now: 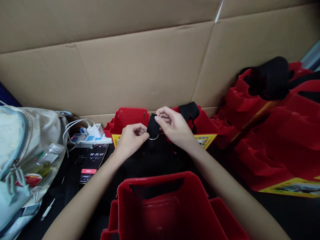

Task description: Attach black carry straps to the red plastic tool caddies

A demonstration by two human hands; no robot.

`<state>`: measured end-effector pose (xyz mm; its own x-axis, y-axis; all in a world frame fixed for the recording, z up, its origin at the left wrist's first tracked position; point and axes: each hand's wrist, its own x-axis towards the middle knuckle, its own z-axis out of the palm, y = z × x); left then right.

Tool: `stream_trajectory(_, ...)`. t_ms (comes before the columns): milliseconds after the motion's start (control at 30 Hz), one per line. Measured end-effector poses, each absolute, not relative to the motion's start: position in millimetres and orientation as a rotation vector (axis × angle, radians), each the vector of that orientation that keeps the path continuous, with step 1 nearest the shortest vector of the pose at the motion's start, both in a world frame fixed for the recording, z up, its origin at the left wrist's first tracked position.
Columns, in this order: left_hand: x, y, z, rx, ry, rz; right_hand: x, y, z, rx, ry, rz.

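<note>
At the middle of the bench (287,213), toward its far edge, two bare hands meet over a short black strap (152,125). The left hand (131,138) is curled, its thumb and forefinger pinching the metal ring (153,137) that hangs at the strap's lower end. The right hand (173,126) grips the strap's upper end between thumb and bent fingers, the remaining fingers pressed together. The strap stands roughly upright between the two hands, clear of the dark surface.

Just behind the hands, along the far edge, sit two red carriers: one (127,118) bare-rimmed, the other (207,126) bearing a folded black band (190,111). A third red carrier (160,203) stands open at the near edge, between the forearms. A heap of red carriers (275,140) fills the right side. At the left lie a phone (93,161) with a lit timer, a power strip (92,135) with white chargers, and a pale backpack (27,143). A cardboard wall (150,63) closes the far side.
</note>
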<state>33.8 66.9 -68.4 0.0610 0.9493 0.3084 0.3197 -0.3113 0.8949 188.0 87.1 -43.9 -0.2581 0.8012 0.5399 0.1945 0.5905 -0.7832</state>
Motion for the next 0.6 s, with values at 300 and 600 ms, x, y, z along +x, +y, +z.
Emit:
stream_trajectory(300, 31.1, 68.0, -66.0, 1.59, 1.188, 1.208, 208.7, 88.1, -29.1, -0.833, -1.682, 1.015)
stream_trajectory(600, 28.3, 66.4, -62.0, 1.521, 1.151, 1.297, 207.4, 91.8, -34.6, -0.918, -1.993, 1.294)
